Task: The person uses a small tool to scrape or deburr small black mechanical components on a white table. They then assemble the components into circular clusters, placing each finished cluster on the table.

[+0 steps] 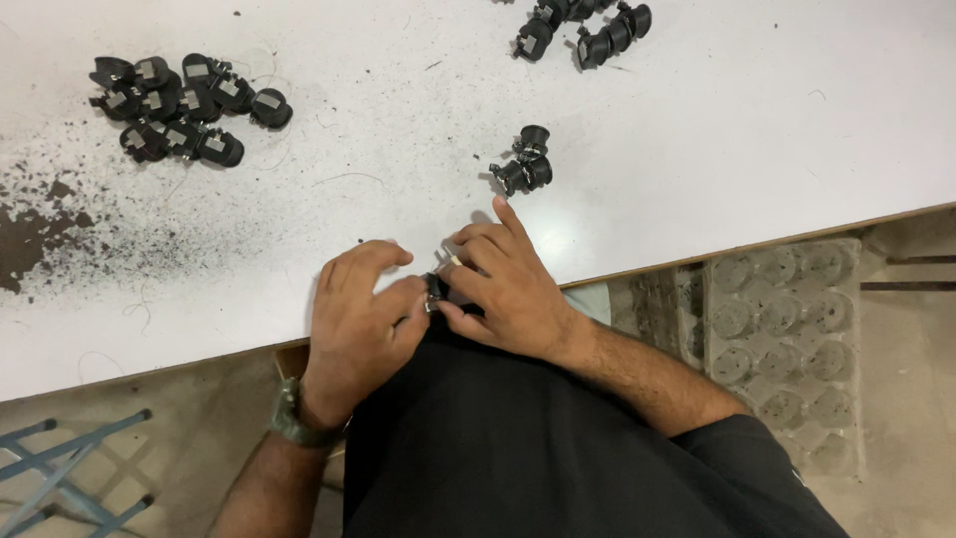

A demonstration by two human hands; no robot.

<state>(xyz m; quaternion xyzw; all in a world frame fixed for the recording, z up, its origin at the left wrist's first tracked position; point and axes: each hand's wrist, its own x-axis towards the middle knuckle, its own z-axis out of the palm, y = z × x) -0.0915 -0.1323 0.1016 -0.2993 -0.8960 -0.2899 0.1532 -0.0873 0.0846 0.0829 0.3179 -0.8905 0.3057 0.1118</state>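
My left hand point(360, 319) and my right hand point(503, 284) meet at the near edge of a white table point(697, 139). Both pinch one small black part with a metal clip point(435, 291) between thumbs and fingers; most of it is hidden by my fingers. A thin pale piece shows at my right fingertips. Just beyond my right hand lie two black plastic parts point(526, 162), close together on the tabletop. I wear a green wristwatch point(291, 418) on my left wrist.
A heap of several black parts with grey labels point(184, 105) lies at the far left. Another group of black parts point(583, 28) sits at the top edge. Dark dust stains the table's left side. A grey moulded tray point(787, 339) rests on the floor at right, a blue frame point(70, 468) at lower left.
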